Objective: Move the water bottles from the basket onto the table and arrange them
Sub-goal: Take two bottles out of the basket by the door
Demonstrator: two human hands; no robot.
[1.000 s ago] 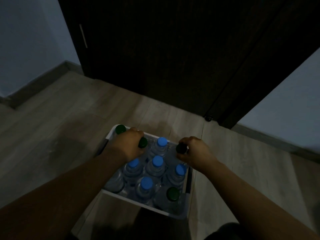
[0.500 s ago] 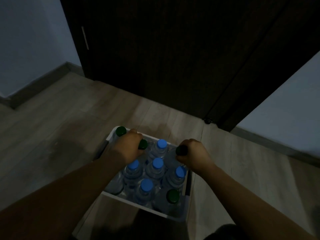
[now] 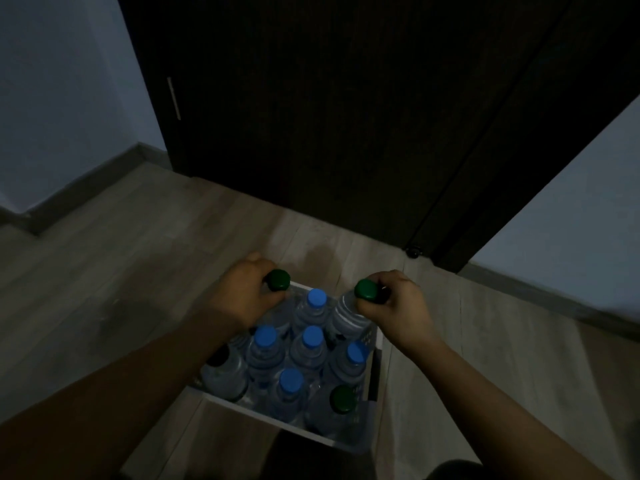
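Green caps at the far corners sit higher than a second ago. Our left hand [image 3: 246, 296] fingers grip the left green-capped bottle [image 3: 277, 280], and our right hand [image 3: 398, 306] fingers grip the right green-capped bottle [image 3: 365, 290]. We're lifting both from the basket [image 3: 263, 414]. Worktop not in view.

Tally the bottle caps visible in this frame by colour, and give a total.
Blue caps: 5
Green caps: 3, one in the left hand, one in the right hand, one in the basket
Dark cap by the left forearm, colour unclear: 1
Total: 9
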